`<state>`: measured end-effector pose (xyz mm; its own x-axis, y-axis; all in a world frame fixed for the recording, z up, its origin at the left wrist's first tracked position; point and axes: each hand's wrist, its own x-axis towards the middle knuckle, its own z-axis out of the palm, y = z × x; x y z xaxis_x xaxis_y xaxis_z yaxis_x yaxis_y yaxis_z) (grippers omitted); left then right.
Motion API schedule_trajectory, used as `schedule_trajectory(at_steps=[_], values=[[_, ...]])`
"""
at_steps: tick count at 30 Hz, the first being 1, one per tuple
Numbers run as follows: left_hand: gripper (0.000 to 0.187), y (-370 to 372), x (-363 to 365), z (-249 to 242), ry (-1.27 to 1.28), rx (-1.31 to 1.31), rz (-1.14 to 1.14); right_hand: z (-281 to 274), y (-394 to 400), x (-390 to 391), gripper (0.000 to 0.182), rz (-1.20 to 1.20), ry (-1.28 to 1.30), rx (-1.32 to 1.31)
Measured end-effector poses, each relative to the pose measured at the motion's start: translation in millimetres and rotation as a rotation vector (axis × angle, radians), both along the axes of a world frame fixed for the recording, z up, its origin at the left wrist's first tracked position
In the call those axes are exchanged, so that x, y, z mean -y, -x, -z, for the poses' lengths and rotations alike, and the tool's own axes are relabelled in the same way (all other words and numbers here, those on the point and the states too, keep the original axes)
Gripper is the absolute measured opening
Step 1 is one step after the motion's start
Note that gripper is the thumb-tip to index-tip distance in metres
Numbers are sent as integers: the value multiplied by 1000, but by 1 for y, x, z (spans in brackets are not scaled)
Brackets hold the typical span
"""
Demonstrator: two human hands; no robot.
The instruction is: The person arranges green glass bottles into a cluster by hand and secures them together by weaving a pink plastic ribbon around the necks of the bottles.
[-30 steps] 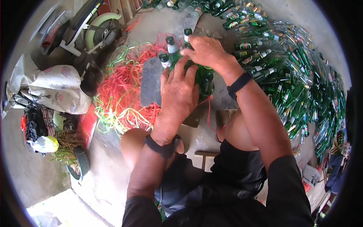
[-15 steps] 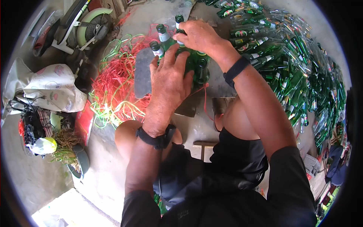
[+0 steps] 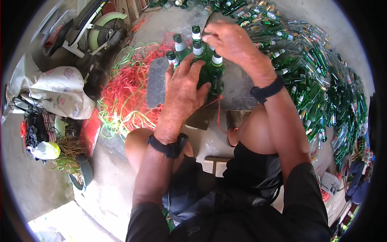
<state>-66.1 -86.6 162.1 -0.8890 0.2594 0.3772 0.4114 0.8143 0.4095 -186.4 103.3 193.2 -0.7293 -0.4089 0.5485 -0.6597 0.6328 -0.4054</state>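
Observation:
Several green glass beer bottles (image 3: 180, 47) stand upright, close together, on a dark board (image 3: 238, 90) in front of my knees. My left hand (image 3: 181, 88) lies against the near side of the group, fingers spread and bent over it, thumb towards the right. It hides some of the nearest bottles. My right hand (image 3: 234, 42) hovers at the back right of the group, fingers loosely curved and apart, beside the neck of the rearmost bottle (image 3: 196, 32). Nothing shows in its fingers. A thin red strip (image 3: 219, 115) hangs over the board's front edge.
Left of the board lies a tangled heap of red and green plastic strips (image 3: 131, 88). A large pile of green and clear bottles (image 3: 306, 80) spreads along the right. A scooter wheel (image 3: 107, 34), a white printed sack (image 3: 60, 90) and a red panel (image 3: 90, 131) are at the left.
My right hand has moved up and right, off the bottle necks, uncovering several of them. My left hand stays against the bottles. The view has shifted slightly.

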Motion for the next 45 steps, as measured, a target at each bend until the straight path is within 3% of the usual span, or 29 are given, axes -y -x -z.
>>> schedule_trajectory(at_steps=[4, 7, 8, 10, 11, 14, 18, 19, 22, 23, 24, 26, 30, 32, 35, 36, 38, 39, 41, 45], values=[[63, -3, 3, -3, -7, 2, 1, -47, -8, -30, 22, -98, -60, -15], [68, 0, 11, -5, -10, -50, -8, -80, -23, -53, 20, -131, -155, 344], [67, 0, 14, -7, -58, -42, -14, -81, -32, -59, 20, -135, -161, 341], [65, -1, 21, -9, -110, -27, -26, -73, -47, -73, 21, -153, -114, 611], [63, -1, 24, -11, -193, -11, 1, -50, -45, -88, 25, -247, -52, 755], [57, -5, 24, -13, -320, -17, 40, 5, -79, -97, 31, -170, 176, 1122], [49, -3, 23, -10, -361, -100, 6, 132, -100, -111, 30, -255, 264, 1311], [47, -3, 23, -11, -366, -128, -13, 142, -106, -107, 30, -286, 262, 1353], [40, 1, 17, -12, -410, -183, -29, 136, -131, -102, 30, -422, 168, 1213], [37, 1, 16, -11, -435, -192, -43, 156, -133, -100, 34, -410, 293, 1390], [36, 1, 15, -13, -459, -203, -58, 160, -135, -97, 34, -408, 299, 1394], [34, 0, 12, -15, -478, -190, -64, 167, -144, -93, 37, -654, 258, 981], [31, 0, 12, -16, -468, -227, -73, 122, -153, -76, 41, -719, 282, 1013], [30, -1, 13, -16, -482, -229, -63, 115, -157, -70, 34, -589, 491, 1263], [27, -1, 13, -16, -481, -252, -58, 172, -145, -71, 25, -618, 529, 1109], [25, -2, 13, -17, -476, -255, -62, 166, -146, -69, 25, -619, 526, 1107], [24, -2, 13, -16, -470, -262, -67, 144, -150, -62, 23, -210, 708, 1374], [21, -2, 12, -16, -503, -274, -65, 146, -147, -63, 23, -213, 706, 1371], [18, -6, 9, -16, -538, -290, -60, 151, -141, -71, 23, -105, 323, 1034], [12, -15, 1, -19, -673, -136, -90, 137, -133, -78, 26, -61, 301, 955]])
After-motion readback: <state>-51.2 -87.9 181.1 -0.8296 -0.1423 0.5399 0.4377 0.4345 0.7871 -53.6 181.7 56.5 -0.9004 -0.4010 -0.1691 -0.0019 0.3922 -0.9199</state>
